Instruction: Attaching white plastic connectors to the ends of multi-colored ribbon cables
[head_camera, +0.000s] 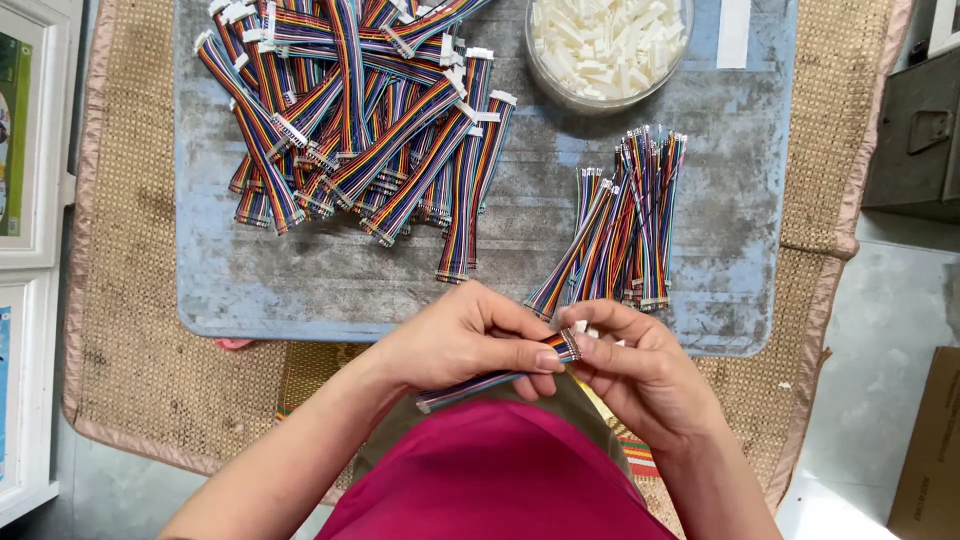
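left hand (470, 340) pinches rainbow ribbon cable (490, 378), near edge of blue board (300, 290), just over lap. right hand (630, 365) fingertips closed on cable's right end with small white connector (580, 327). finished cables (350, 120) piled far left; loose cables (625, 220) right; bowl (545, 70) of white connectors far.

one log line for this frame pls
left hand: holds ribbon cable | right hand: pinches cable end, white connector | board: cable piles, connector bowl
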